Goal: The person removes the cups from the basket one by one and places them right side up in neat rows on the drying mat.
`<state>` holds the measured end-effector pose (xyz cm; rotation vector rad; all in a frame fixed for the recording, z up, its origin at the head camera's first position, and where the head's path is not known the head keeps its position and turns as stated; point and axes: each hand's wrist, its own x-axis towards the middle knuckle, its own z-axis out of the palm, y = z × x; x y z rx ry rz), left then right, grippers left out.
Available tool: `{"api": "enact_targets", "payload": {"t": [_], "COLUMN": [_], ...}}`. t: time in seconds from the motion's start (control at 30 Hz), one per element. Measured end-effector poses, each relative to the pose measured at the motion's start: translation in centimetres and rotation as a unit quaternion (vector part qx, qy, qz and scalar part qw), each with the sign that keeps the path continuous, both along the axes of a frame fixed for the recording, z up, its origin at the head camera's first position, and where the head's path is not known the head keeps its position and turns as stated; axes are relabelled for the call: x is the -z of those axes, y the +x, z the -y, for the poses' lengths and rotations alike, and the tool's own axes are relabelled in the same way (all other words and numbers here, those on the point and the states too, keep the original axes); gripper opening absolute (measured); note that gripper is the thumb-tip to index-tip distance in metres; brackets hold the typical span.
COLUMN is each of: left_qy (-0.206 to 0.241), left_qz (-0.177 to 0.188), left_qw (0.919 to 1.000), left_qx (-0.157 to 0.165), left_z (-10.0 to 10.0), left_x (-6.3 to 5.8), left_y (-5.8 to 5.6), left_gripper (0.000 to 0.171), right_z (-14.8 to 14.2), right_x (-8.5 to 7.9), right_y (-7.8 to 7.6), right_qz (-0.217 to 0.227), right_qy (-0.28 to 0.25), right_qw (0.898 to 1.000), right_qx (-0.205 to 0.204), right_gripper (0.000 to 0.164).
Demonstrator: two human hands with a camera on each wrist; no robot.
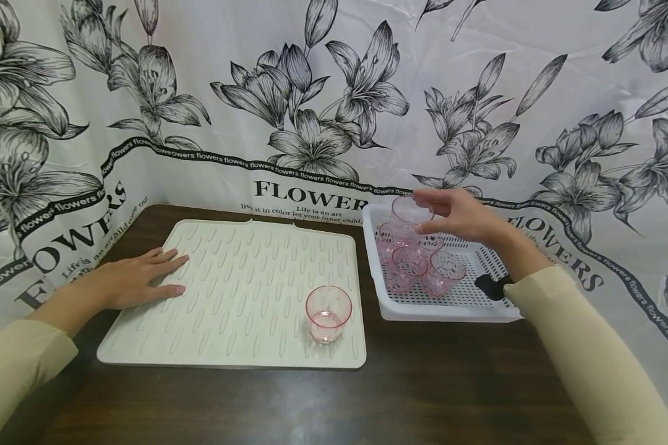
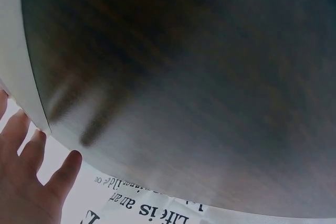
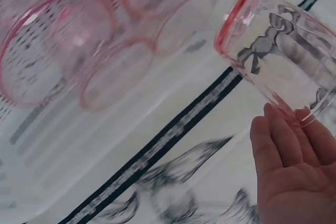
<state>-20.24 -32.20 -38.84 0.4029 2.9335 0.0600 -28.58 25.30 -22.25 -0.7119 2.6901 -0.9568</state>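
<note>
A: Why does the right hand take the held glass so high up?

B: Probably because the other glasses crowd close below, so the upper wall is the easy part to reach. The grip is a light pinch — fingers on one side, thumb on the other.

A: And where exactly is that glass?

B: Over the left part of the white basket, toward the back. The right wrist view shows a gap between it and its neighbours.

A: What about the left hand?

B: It rests on the left edge of the pale mat, fingers extended and thumb apart, pinching nothing. I'd guess it steadies the mat.

A: Tell me about the single glass there.

B: It stands upright near the front right corner, see-through, narrowing toward its base, with a stronger pink at the rim. The mat's long oval ribs may lift the base a little.

A: And the basket?

B: Smooth, with a perforated floor and raised walls that should contain the cluster — it sits beside the mat on a dark brown, wood-grained surface.
</note>
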Motion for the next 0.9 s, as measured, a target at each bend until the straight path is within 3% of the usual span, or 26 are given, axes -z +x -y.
{"api": "enact_targets", "payload": {"t": [0.27,0.53,0.9], "left_qy": [-0.003,0.011,0.015], "left_qz": [-0.002,-0.011,-0.011], "left_qw": [1.0000,0.9997,0.9996], "left_qx": [0.000,0.019,0.018], "left_z": [0.0,0.2,0.1], "left_x": [0.0,0.1,-0.1], "left_y": [0.0,0.0,0.1], "left_gripper": [0.087,0.083,0.083], "right_z": [3.5,6.7,9.3], "right_x": [0.8,2.0,3.7], "right_y": [0.7,1.4,1.6], "right_qz": [-0.004,0.001,0.044], "right_qy": [-0.048,-0.056,-0.045], "right_qw": [0.997,0.991,0.989], "right_qx": [-0.063,-0.118,-0.134], "right_gripper": [0.075,0.078,0.079]}}
